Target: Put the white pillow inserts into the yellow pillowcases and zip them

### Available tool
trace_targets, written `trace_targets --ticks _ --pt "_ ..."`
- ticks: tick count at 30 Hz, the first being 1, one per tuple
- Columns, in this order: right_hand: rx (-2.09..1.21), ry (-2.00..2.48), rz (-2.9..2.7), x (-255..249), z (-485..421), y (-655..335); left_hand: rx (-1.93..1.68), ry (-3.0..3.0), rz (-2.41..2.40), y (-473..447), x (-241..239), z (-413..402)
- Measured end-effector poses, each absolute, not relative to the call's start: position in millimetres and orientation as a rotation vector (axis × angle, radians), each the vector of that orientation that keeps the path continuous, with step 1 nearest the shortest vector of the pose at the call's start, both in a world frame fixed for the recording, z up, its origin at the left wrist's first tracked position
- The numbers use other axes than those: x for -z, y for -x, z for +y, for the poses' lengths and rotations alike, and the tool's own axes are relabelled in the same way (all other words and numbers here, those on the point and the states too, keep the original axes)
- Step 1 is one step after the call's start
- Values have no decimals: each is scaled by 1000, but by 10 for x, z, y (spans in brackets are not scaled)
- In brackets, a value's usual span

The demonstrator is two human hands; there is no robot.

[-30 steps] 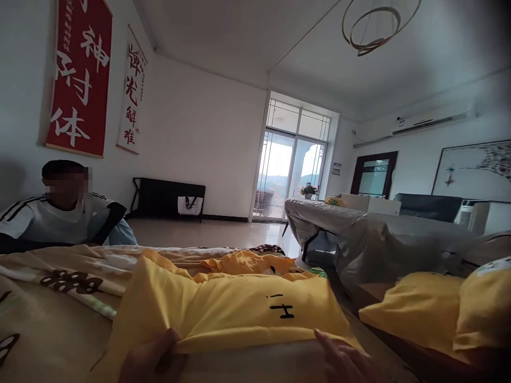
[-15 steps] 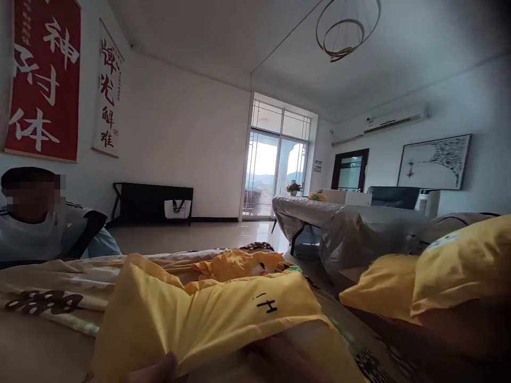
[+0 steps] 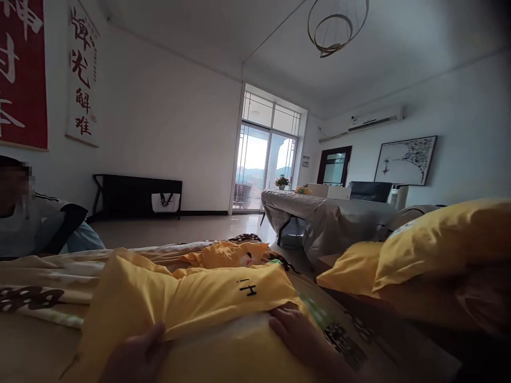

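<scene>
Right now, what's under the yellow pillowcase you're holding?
Under the yellow pillowcase a pale pillow shows at the open edge, between left hand and right hand. The rest is covered.

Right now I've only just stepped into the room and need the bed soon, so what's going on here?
A person is working on a yellow pillowcase laid on the bed. The left hand pinches its open edge, while the right hand lies at the same edge, over the pale pillow showing under it. Two more yellow pillows are stacked to the right. Another person sits at the far left beyond the bed, hands out of sight.
</scene>
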State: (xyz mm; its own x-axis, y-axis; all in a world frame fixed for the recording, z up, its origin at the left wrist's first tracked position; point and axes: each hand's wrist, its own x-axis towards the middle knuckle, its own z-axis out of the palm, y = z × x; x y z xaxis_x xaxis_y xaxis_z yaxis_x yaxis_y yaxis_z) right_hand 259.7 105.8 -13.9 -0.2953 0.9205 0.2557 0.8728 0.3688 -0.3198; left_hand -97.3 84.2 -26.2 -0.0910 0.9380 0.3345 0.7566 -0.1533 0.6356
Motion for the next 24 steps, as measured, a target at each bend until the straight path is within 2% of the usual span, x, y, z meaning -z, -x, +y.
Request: trace_targets --ticks 6,14,20,24 --pt "-42 1498 -2287 -85 1180 -2755 -1057 -1934 1854 1092 321 1053" --pt "-99 1650 -2271 176 1319 -2705 -1316 -2011 1658 1192 252 1038" --pt "-57 1650 -2264 140 1354 -2736 -1492 -2045 1559 1287 166 1023" --pt "180 1672 -2308 90 1365 -2685 -1621 -2104 1512 1391 124 969"
